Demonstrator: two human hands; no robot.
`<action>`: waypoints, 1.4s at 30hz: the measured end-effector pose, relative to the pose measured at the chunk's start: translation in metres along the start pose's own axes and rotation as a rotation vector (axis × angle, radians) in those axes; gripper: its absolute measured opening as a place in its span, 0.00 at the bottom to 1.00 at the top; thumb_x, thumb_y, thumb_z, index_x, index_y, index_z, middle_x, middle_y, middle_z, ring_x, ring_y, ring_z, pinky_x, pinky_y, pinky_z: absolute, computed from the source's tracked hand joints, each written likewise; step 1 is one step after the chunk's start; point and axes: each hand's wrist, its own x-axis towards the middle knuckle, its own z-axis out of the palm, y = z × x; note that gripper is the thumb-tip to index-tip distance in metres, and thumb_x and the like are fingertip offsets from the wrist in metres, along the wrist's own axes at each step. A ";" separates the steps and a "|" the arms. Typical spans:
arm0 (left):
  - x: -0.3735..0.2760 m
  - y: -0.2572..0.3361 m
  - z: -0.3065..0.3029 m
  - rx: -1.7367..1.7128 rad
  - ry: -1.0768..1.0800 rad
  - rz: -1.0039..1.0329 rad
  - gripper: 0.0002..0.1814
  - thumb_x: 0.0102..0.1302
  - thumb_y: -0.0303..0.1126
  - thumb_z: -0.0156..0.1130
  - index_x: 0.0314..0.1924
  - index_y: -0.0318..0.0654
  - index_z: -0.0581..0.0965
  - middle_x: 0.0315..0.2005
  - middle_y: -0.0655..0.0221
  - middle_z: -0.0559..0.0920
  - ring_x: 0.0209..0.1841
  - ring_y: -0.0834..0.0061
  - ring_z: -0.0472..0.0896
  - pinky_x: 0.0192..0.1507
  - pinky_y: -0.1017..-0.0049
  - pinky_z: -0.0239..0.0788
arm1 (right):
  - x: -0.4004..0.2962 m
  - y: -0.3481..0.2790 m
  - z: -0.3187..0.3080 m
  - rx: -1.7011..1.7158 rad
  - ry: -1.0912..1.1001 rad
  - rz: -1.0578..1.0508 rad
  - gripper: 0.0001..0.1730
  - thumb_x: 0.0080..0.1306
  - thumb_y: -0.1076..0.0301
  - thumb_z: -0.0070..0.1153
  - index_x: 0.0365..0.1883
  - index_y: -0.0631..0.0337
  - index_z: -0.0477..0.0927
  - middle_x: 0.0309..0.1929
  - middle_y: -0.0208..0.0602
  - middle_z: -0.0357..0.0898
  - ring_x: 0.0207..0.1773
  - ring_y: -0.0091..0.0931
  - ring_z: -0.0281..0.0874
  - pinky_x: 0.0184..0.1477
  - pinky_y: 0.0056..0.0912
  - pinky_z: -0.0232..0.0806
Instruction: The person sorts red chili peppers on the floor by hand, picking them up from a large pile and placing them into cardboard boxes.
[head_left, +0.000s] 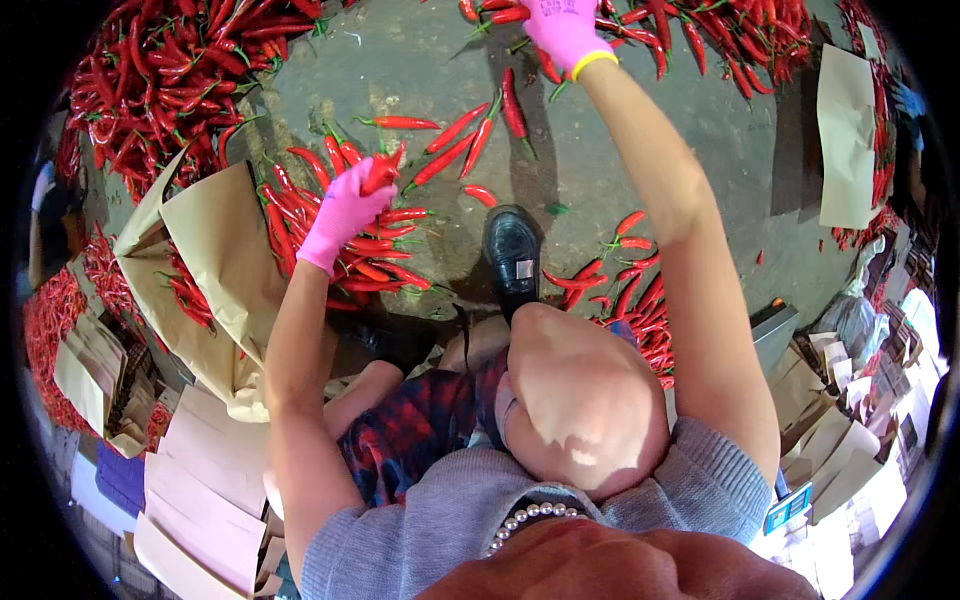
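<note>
My left hand (346, 214), in a pink glove, is closed around a few red chili peppers (383, 171). It hovers over a loose pile of red chilies (289, 206) on the floor beside a brown paper-lined container (225, 240). My right hand (566, 30), gloved in pink with a yellow cuff, reaches to the top edge of the view among more red chilies (660, 34). Its fingers are cut off by the frame, so its hold is hidden. Between the hands, several single chilies (450, 154) with green stems lie on the grey concrete floor (420, 75).
A large chili heap (165, 90) fills the upper left. More chilies (649, 330) lie by my knee (585, 390). My black shoe (514, 251) stands mid-floor. Paper-lined boxes (202, 495) are behind at left; others (825, 442) stand right. A blue-gloved hand (909, 97) shows far right.
</note>
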 end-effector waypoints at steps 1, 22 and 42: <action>0.007 0.001 -0.004 -0.131 0.032 -0.011 0.19 0.64 0.31 0.67 0.55 0.37 0.79 0.34 0.69 0.85 0.37 0.77 0.83 0.43 0.73 0.75 | 0.010 0.007 0.020 -0.141 0.093 0.022 0.12 0.64 0.63 0.51 0.43 0.49 0.83 0.47 0.40 0.81 0.54 0.39 0.79 0.57 0.56 0.60; 0.107 -0.009 0.029 1.025 0.326 0.686 0.32 0.46 0.35 0.75 0.55 0.49 0.75 0.53 0.66 0.77 0.57 0.60 0.75 0.63 0.56 0.65 | -0.065 0.007 0.069 -0.037 0.145 0.263 0.16 0.60 0.58 0.62 0.44 0.52 0.78 0.41 0.44 0.84 0.48 0.45 0.82 0.51 0.52 0.72; 0.061 -0.005 0.099 0.798 0.269 0.456 0.35 0.50 0.31 0.74 0.60 0.46 0.72 0.54 0.59 0.77 0.55 0.56 0.78 0.53 0.57 0.72 | -0.149 -0.024 0.092 0.053 0.043 0.231 0.36 0.58 0.62 0.65 0.66 0.47 0.68 0.48 0.44 0.78 0.53 0.44 0.78 0.52 0.51 0.69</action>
